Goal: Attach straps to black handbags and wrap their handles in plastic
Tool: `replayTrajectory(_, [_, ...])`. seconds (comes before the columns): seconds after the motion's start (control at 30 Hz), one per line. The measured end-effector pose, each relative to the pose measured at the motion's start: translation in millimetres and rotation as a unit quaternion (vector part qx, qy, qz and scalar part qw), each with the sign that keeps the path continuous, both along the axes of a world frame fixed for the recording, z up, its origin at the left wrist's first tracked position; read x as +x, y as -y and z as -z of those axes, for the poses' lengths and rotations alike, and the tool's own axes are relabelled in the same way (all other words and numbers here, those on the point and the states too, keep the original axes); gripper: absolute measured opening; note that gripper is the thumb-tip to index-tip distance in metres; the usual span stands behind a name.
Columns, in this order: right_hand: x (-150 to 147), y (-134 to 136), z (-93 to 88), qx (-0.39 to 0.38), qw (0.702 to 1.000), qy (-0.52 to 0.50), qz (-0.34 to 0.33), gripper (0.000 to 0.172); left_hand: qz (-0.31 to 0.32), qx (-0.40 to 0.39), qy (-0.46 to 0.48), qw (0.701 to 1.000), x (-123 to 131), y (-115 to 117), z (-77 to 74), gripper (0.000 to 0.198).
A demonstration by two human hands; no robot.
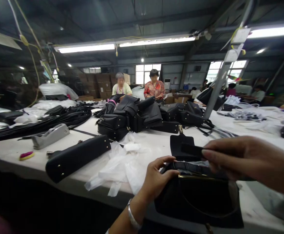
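A black handbag (pixel 200 208) stands at the table's front edge, its mouth gaping toward me. My left hand (pixel 160 177) grips the left end of its top rim between thumb and fingers. Above the bag, my right hand (pixel 239 159) pinches a flat black strap (pixel 191 150), with the fingers closed on its end. Behind that strap, a black flap (pixel 178 143) with a gold clasp at its tip lies back on the table. The right part of the bag's rim is hidden behind my right hand.
Another black bag (pixel 80 156) lies on its side at left, beside crumpled white tissue (pixel 124 162). A grey tape dispenser (pixel 50 136) and a pink-and-yellow item (pixel 26 155) are farther left. Black bags (pixel 142 113) pile up mid-table, with two people behind. A metal post (pixel 217 84) rises at right.
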State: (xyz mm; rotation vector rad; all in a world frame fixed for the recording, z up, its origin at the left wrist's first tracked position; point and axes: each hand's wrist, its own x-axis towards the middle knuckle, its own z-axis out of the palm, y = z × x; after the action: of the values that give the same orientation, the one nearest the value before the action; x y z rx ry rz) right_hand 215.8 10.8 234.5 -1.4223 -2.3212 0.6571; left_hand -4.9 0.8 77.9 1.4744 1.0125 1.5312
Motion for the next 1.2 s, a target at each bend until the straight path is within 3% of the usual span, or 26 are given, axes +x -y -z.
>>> replayTrajectory(0.1, [-19, 1, 20.5, -0.026, 0.995, 0.087, -0.032, 0.043, 0.012, -0.035, 0.064, 0.997, 6, 1, 4.3, 0.032])
replayTrajectory(0.3, [-24, -12, 41.8, -0.034, 0.990, 0.138, -0.004, 0.042, 0.016, -0.036, 0.112, 0.993, 19, 2, 10.1, 0.038])
replayTrajectory(0.6, [-30, -20, 38.0, -0.057, 0.984, 0.168, -0.020, 0.041, -0.016, -0.020, 0.062, 0.998, 26, 7, 10.7, 0.039])
replayTrajectory(0.93, [-22, -28, 39.0, -0.142, 0.978, 0.134, -0.070, 0.035, 0.027, -0.015, 0.040, 0.999, 22, 11, 6.8, 0.040])
replayTrajectory(1.2, [-25, -24, 41.1, -0.141, 0.980, 0.126, -0.061, 0.039, 0.032, -0.016, 0.018, 0.999, 17, 14, 3.5, 0.034])
